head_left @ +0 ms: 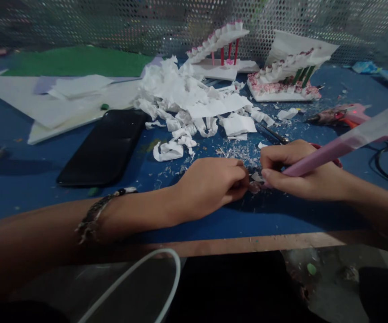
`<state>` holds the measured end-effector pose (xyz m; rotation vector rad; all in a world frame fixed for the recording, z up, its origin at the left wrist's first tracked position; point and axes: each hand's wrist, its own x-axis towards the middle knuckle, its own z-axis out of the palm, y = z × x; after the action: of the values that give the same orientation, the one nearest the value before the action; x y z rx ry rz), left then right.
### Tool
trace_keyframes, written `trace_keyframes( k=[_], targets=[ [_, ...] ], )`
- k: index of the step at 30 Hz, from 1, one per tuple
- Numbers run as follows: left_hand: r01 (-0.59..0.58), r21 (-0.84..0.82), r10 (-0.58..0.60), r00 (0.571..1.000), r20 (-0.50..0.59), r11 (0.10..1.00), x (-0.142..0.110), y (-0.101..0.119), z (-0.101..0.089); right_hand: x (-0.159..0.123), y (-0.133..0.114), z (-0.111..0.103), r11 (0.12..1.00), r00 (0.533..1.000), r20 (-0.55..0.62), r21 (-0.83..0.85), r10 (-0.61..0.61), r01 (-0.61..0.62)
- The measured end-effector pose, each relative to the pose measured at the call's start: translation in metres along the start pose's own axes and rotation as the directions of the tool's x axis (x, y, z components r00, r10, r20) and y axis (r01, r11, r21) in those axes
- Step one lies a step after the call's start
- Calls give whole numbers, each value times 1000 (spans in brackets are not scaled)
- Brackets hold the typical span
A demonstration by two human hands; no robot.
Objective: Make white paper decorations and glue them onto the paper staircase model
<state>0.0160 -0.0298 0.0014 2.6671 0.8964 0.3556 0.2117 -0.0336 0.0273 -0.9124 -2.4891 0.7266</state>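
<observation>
My right hand grips a thick pink pen that slants up to the right, its shaft paler toward the upper end. Its lower tip is low over the table, mostly hidden by my fingers. Close by on the left, my left hand rests on the table with the fingers curled in. At its fingertips lies a small pinkish piece, with a white scrap just behind it. What the left fingers hold, if anything, is hidden. Fine white and pinkish shreds are strewn behind both hands.
A black phone lies left. Crumpled white paper is heaped in the middle. Two small staircase models stand at the back. A pink glue gun and black cable lie right. A wooden edge runs along the front.
</observation>
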Motion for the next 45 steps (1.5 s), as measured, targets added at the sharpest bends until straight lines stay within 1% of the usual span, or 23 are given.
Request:
trace_keyframes(
  k=[5, 8, 12, 15, 18, 20, 23, 24, 25, 26, 27, 29, 31, 34, 36, 37, 39, 40, 41, 42, 43, 44, 45],
  targets=[
    [2, -48, -3, 1000, -12, 999, 0, -1, 0, 1, 3, 2, 999, 999, -1, -9, 41, -41],
    [-6, -14, 5, 1000, -9, 1000, -2, -1, -3, 1, 4, 2, 999, 999, 20, -18, 43, -42],
    [-40, 19, 40, 998, -46, 999, -3, -2, -4, -1, 5, 3, 998, 998, 11, -11, 69, -69],
    [-89, 13, 90, 994, -62, 996, -1, -2, -2, -1, 4, 2, 995, 995, -17, 32, 100, -99],
    [-68, -18, 68, 997, -25, 998, 3, -3, 0, -3, 4, -2, 991, 990, -57, 38, 128, -126],
    [-41, -43, 41, 999, -2, 998, 5, -3, 0, -5, 4, -8, 992, 986, -112, 16, 126, -125],
    [-16, -89, 17, 1000, 13, 996, 8, -2, -1, -8, 8, -18, 982, 958, -265, -126, 106, -143],
    [-3, -95, 5, 1000, 19, 995, 8, -2, -1, -8, 11, -21, 967, 952, -301, -218, 64, -134],
    [9, -100, -7, 1000, 23, 995, 9, -2, -1, -8, 14, -22, 938, 952, -305, -328, 11, -116],
    [20, -107, -17, 999, 28, 994, 9, -1, -1, -8, 17, -23, 892, 961, -274, -444, -41, -89],
    [29, -121, -25, 999, 30, 992, 9, -1, -1, -7, 20, -23, 836, 976, -206, -546, -69, -57],
    [47, -178, -43, 999, 24, 983, 9, -2, -1, -5, 25, -20, 736, 998, -49, -677, -25, -14],
    [83, -251, -79, 997, 26, 964, 8, -3, -3, -5, 28, -17, 701, 997, 72, -713, 26, 33],
    [122, -283, -124, 992, 11, 951, 8, -7, -9, -9, 28, -21, 703, 992, 129, -705, -1, 92],
    [120, -253, -127, 992, -9, 960, 10, -10, -14, -18, 29, -34, 698, 996, 93, -713, -4, 69],
    [120, -241, -127, 992, -14, 963, 10, -12, -16, -25, 29, -44, 695, 998, 60, -718, 22, 28],
    [135, -265, -142, 990, -7, 955, 13, -14, -18, -44, 34, -67, 665, 995, -57, -741, 82, -98],
    [155, -305, -162, 987, 1, 940, 14, -15, -19, -55, 39, -80, 619, 971, -161, -749, 178, -238],
    [179, -357, -186, 982, 13, 917, 15, -15, -19, -67, 45, -92, 515, 908, -301, -750, 293, -415],
    [202, -416, -210, 977, 27, 887, 16, -16, -19, -80, 54, -103, 369, 810, -401, -740, 428, -562],
    [225, -474, -234, 971, 40, 852, 17, -16, -20, -92, 64, -113, 253, 707, -451, -715, 545, -652],
    [245, -520, -254, 966, 55, 818, 18, -16, -20, -103, 76, -121, 184, 626, -485, -682, 611, -708],
    [264, -552, -272, 960, 70, 791, 19, -16, -20, -112, 89, -127, 181, 585, -479, -652, 655, -736]
  ],
)
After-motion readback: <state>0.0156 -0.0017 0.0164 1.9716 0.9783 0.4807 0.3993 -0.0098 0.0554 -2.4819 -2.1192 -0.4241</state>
